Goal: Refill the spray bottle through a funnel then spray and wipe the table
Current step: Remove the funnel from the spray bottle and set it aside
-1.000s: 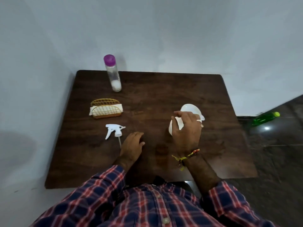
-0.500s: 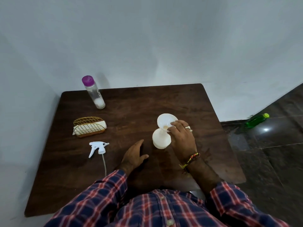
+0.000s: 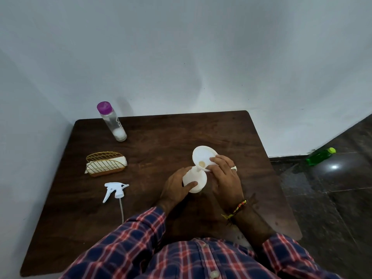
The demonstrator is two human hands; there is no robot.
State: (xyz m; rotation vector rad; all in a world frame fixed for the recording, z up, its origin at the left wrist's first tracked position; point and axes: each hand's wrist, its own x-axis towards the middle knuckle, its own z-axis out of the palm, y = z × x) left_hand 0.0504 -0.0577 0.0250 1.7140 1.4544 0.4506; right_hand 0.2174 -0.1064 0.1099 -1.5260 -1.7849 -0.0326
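A white spray bottle [image 3: 196, 181] without its head stands near the middle of the dark wooden table [image 3: 165, 133]. A white funnel [image 3: 203, 157] sits in its neck, tilted toward the far side. My left hand [image 3: 175, 188] grips the bottle's body from the left. My right hand [image 3: 225, 178] pinches the funnel's near rim. The white trigger spray head [image 3: 114, 190] with its dip tube lies on the table to the left. A clear bottle with a purple cap [image 3: 111, 120] stands at the far left corner, a little white liquid at its bottom.
A gold wire holder [image 3: 104, 165] with a folded white cloth sits left of centre. Grey walls close the table's far and left sides. On the dark tiled floor to the right lies a green bottle [image 3: 320, 157].
My left hand lifted off the table and took hold of the spray bottle. The right hand stayed on the funnel. The view shifted, so the table sits lower in frame.
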